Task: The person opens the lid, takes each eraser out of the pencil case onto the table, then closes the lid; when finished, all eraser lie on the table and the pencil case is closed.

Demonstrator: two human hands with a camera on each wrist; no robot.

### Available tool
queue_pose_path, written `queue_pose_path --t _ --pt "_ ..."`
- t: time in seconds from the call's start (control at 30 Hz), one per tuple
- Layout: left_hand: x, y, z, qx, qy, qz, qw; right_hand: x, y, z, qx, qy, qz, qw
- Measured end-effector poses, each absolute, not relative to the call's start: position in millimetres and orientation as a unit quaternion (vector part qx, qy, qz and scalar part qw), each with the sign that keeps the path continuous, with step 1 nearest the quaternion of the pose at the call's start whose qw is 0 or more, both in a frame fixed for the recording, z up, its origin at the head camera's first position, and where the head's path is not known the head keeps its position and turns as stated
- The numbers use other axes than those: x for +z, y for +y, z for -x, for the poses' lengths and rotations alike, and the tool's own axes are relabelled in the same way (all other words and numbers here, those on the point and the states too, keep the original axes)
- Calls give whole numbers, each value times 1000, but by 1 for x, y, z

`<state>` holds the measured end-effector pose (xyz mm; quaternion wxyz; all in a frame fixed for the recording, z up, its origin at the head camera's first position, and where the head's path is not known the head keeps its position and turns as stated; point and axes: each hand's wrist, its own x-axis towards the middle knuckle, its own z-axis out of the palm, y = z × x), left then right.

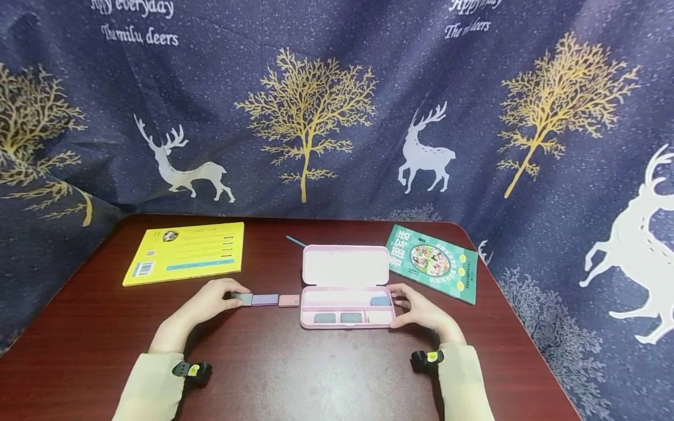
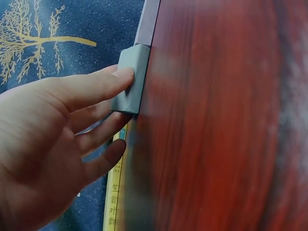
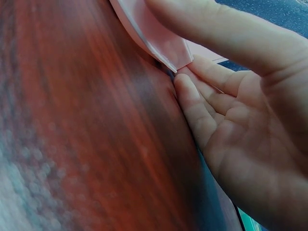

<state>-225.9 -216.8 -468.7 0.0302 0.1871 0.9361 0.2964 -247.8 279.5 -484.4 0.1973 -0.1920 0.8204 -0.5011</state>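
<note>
My left hand (image 1: pixel 213 301) pinches a grey-green eraser (image 2: pixel 132 79) between thumb and fingers at the left end of a row of erasers. Beside it in the row lie a purple eraser (image 1: pixel 265 300) and a pink eraser (image 1: pixel 288 300), which is close to the pink pencil case (image 1: pixel 344 269). The case lies with its lid raised back. My right hand (image 1: pixel 421 307) grips its right end, thumb at the front corner and fingers behind. Inside are a blue eraser (image 1: pixel 380 301) at the back right, two grey-green erasers (image 1: pixel 351 317) at the front, and a white block (image 1: pixel 378 317) at front right.
A yellow book (image 1: pixel 189 251) lies at the back left of the dark red table (image 1: pixel 253 374). At the back right is a green book (image 1: pixel 434 263). A thin pencil-like stick (image 1: pixel 295 240) shows behind the lid. A patterned blue cloth (image 1: pixel 337 117) hangs behind.
</note>
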Motion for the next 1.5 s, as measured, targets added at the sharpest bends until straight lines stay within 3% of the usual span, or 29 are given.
queue_pose_path --t 1.5 --pt "-468 -216 226 298 938 -173 40 -483 279 247 -509 813 199 202"
